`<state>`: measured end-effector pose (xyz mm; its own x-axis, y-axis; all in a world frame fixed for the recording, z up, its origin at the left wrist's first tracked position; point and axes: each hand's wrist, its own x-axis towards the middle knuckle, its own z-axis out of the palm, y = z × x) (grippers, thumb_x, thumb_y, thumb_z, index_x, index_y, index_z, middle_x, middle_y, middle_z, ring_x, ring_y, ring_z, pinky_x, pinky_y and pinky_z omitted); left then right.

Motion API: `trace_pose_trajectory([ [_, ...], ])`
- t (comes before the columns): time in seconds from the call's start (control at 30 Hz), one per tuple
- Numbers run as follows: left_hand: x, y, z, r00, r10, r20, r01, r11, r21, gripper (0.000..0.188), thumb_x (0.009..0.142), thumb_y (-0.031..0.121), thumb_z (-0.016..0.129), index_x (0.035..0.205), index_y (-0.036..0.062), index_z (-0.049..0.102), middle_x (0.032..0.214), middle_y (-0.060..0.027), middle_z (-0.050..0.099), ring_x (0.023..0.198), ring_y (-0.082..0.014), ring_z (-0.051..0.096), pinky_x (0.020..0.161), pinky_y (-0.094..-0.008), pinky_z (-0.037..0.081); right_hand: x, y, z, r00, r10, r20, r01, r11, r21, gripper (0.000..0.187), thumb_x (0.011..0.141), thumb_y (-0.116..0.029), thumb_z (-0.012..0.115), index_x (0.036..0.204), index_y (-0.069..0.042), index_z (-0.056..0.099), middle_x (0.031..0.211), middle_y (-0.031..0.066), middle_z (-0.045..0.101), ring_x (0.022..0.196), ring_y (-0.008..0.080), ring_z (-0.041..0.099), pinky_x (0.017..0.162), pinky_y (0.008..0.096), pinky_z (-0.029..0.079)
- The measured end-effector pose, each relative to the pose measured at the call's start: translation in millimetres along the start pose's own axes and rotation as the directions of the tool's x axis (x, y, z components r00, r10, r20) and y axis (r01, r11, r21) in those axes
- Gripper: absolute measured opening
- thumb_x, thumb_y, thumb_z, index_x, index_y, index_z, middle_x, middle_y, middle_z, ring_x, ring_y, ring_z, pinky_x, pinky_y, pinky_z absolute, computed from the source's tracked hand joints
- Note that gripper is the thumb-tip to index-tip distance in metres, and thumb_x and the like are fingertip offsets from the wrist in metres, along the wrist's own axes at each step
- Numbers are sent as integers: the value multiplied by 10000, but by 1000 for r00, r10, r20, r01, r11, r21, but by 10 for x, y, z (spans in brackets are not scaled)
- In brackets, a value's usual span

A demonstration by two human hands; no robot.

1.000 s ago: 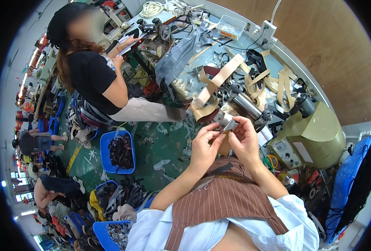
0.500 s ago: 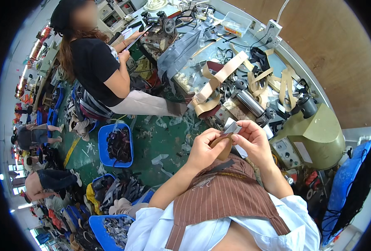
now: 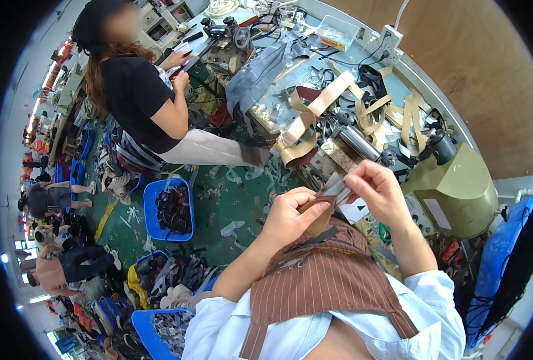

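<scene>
Two light pieces lie between your hands, to the left of the olive-green machine point(image 3: 452, 195) and nearer your apron point(image 3: 329, 282) than it is: a brown-tan piece point(image 3: 318, 224) and a thin grey strip point(image 3: 333, 187) at its upper end. Your left hand point(image 3: 291, 217) has its grip closed on the brown-tan piece, thumb laid over the near face; your right hand point(image 3: 379, 191), on the side toward the machine, appears to pinch the grey strip's edge between thumb and fingertips. Judging by looks, the brown-tan piece should be flexible yet firm enough to keep its shape, so hold it flat, close to where the two meet. The strip's shine suggests something slick and limp, apt to crease or slide; take it right at the edge, with light, even pressure. Whether they are stuck together, you cannot tell from here.
</scene>
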<state>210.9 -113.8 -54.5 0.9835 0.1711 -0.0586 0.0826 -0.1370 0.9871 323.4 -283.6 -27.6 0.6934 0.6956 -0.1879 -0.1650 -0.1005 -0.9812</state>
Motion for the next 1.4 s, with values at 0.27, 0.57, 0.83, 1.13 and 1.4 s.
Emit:
trace_pose_trajectory([
  [0.27, -70, 130, -130, 980, -117, 159, 99, 988, 116, 218, 827, 187, 634, 822, -30, 629, 758, -63, 593, 665, -102, 531, 594, -245, 418, -24, -45, -23, 992, 114, 59, -127, 950, 285, 125, 880, -110, 553, 940, -6, 516, 815, 57, 610, 650, 107, 616, 599, 239, 532],
  [0.57, -115, 177, -79, 997, 18, 79, -35, 975, 218, 227, 782, 193, 675, 777, -30, 631, 679, -98, 585, 569, -138, 524, 515, -269, 401, -82, 19, 110, 997, -29, -66, 30, 999, 25, 145, 915, -129, 499, 851, -2, 470, 775, 49, 579, 670, 81, 582, 574, 219, 510],
  [0.83, -106, 218, -38, 998, 45, -50, -26, 941, 338, 260, 750, 185, 698, 669, -41, 597, 557, -94, 518, 473, -119, 453, 442, -273, 341, -57, 60, 215, 984, 17, -175, -5, 997, 71, 161, 950, -163, 411, 902, -10, 413, 788, 83, 569, 635, 129, 609, 541, 250, 539],
  [1.13, -52, 194, -29, 990, -135, -32, 138, 955, 264, 344, 798, 243, 670, 613, -26, 565, 491, -15, 443, 503, -37, 351, 429, -253, 290, 0, 63, 72, 991, 49, -128, -33, 992, 120, 140, 922, -148, 480, 930, -21, 422, 856, 83, 581, 709, 123, 606, 611, 247, 525],
  [1.4, -77, 154, -18, 979, -203, -12, 202, 966, 161, 283, 813, 225, 656, 673, -18, 620, 509, 5, 486, 525, -21, 380, 442, -228, 306, -3, 33, -102, 961, -242, 133, 269, 929, -253, 115, 821, -55, 618, 855, -35, 510, 1106, 85, 497, 837, 93, 521, 729, 230, 453],
])
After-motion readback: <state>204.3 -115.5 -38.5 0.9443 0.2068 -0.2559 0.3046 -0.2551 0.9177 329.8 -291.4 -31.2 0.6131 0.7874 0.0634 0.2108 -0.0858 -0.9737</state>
